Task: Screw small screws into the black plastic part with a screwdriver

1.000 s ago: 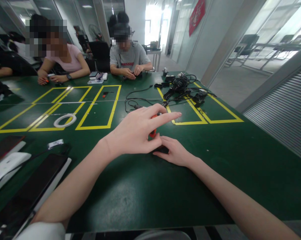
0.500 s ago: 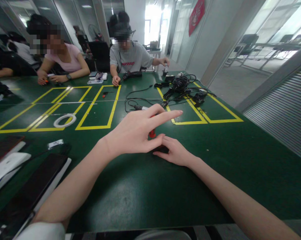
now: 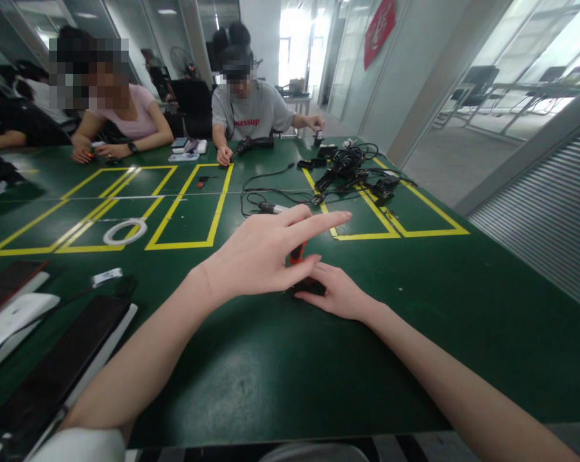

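Observation:
My left hand [image 3: 258, 256] hovers over the green table [image 3: 280, 378], thumb and a finger pinching a small red-handled tool [image 3: 297, 252] that stands almost upright; its other fingers stretch out to the right. The tool's tip meets a small black object [image 3: 309, 287] on the table. My right hand [image 3: 338, 294] lies low just right of it, fingertips curled onto the black object and holding it in place. Most of the black object is hidden under my fingers.
A tangle of black cables and adapters [image 3: 348, 168] lies at the back right; a loose cable with a plug [image 3: 271, 207] is just beyond my hands. Yellow tape boxes [image 3: 188, 205], a white ring [image 3: 125, 231] and dark tablets [image 3: 54, 369] lie left. Two people [image 3: 246, 112] sit opposite.
The red tool has tilted and dropped slightly in my left fingers. My right hand stays put. The person in grey has reached one hand out to the right.

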